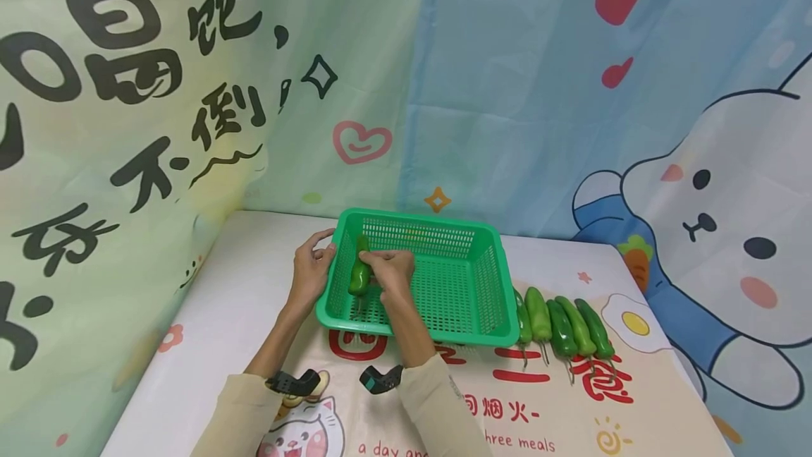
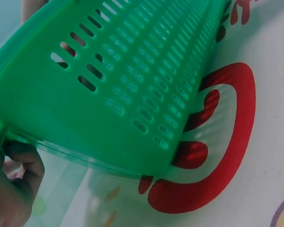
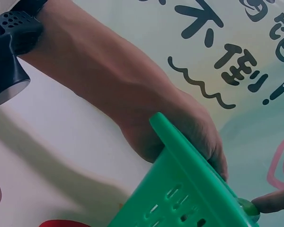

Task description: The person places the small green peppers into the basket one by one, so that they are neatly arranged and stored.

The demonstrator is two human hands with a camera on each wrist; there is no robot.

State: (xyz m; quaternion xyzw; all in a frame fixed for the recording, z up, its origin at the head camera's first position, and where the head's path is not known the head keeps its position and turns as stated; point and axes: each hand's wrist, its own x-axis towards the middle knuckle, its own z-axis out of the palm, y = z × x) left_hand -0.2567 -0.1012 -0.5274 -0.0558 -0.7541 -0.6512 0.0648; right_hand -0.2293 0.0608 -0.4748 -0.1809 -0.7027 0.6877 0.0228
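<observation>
A green plastic basket (image 1: 421,217) with slotted walls stands on the table. My left hand (image 1: 311,270) grips its left rim; in the left wrist view, that hand's curled fingers (image 2: 31,163) show at the rim's corner. Inside the basket's left part, my right hand (image 1: 395,275) pinches a green pepper (image 1: 359,278) lying lengthwise, its stem toward me. Whether the pepper touches the basket's floor, I cannot tell. At the right wrist view's edge, one right fingertip (image 3: 276,200) meets the pepper (image 3: 250,208); the basket wall hides the rest.
Several green peppers (image 1: 563,328) lie side by side right of the basket, stems toward me. A printed mat (image 1: 507,436) covers the tabletop. Behind stands a printed cloth backdrop (image 1: 507,90), close to the table's back edge.
</observation>
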